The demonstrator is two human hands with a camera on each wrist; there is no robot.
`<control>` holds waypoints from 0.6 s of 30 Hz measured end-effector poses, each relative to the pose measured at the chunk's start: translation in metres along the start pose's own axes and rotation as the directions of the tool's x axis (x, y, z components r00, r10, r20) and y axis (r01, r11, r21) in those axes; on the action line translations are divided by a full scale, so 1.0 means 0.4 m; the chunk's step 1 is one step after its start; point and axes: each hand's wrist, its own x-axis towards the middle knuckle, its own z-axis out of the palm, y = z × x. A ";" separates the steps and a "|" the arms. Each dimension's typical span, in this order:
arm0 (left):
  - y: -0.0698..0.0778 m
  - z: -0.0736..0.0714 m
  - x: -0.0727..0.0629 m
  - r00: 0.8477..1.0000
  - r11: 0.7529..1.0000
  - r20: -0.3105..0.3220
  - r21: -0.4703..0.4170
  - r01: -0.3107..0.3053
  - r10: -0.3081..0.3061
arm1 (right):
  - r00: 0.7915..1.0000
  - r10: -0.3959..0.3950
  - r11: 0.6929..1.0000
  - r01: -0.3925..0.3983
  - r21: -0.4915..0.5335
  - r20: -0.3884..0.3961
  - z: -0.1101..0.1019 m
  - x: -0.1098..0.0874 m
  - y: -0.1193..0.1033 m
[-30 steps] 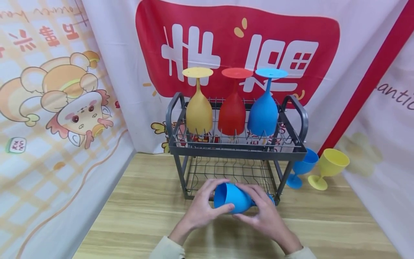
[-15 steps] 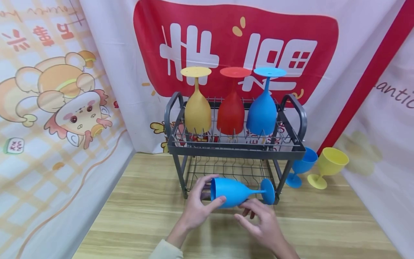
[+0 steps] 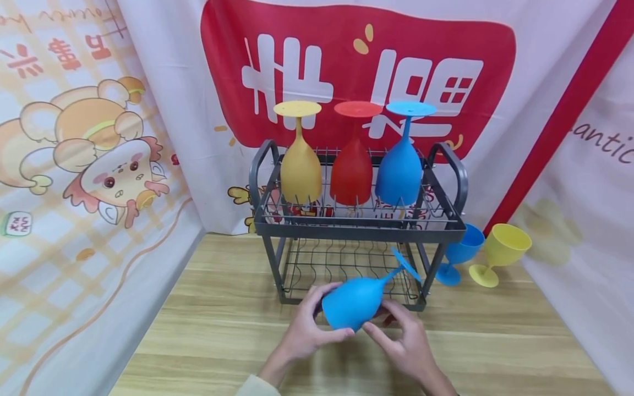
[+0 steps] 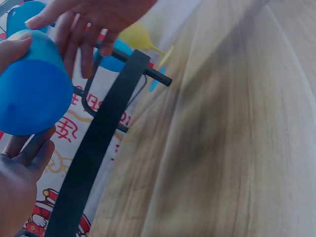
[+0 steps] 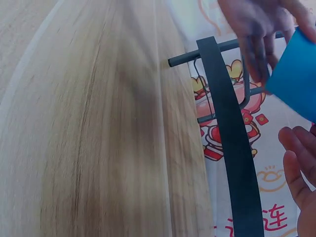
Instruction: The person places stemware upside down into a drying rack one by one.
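A blue plastic goblet (image 3: pixel 354 302) hangs tilted over the wooden table, its base up to the right and its mouth down to the left. My left hand (image 3: pixel 307 327) grips the bowl near the rim, thumb in front and fingers behind. Close against the bowl's right side is my right hand (image 3: pixel 406 341); its thumb and fingers are loosely spread, and firm contact is hard to tell. The left wrist view looks into the goblet's mouth (image 4: pixel 34 96), with the right hand's fingers (image 4: pixel 89 47) hanging relaxed beside it.
Behind the hands stands a two-tier dark metal rack (image 3: pixel 356 234). On its top tier, upside down, are a yellow goblet (image 3: pixel 300 173), a red goblet (image 3: pixel 351 173) and a blue goblet (image 3: pixel 399 173). Right of the rack stand an upright blue goblet (image 3: pixel 460 250) and a yellow goblet (image 3: pixel 505 247).
The goblet has turned from lying sideways to tilted, with its base raised and mouth lowered. My left hand kept its hold while my right hand shifted along the bowl.
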 end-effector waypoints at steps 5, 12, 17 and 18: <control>-0.011 0.015 0.002 0.999 0.996 0.033 0.087 0.004 -0.007 | 1.000 0.008 0.999 -0.009 0.045 0.012 0.005 0.006 -0.010; -0.014 0.027 0.000 0.999 0.992 0.035 0.128 0.007 -0.012 | 0.996 0.048 0.997 -0.052 0.051 0.077 0.017 0.017 -0.032; -0.016 0.031 -0.004 0.999 0.989 0.033 0.148 -0.009 0.004 | 0.987 0.122 0.991 -0.126 0.033 0.102 0.022 0.019 -0.039; -0.017 0.032 -0.005 0.999 0.988 0.035 0.153 -0.011 0.006 | 0.987 0.127 0.991 -0.131 0.036 0.102 0.023 0.020 -0.040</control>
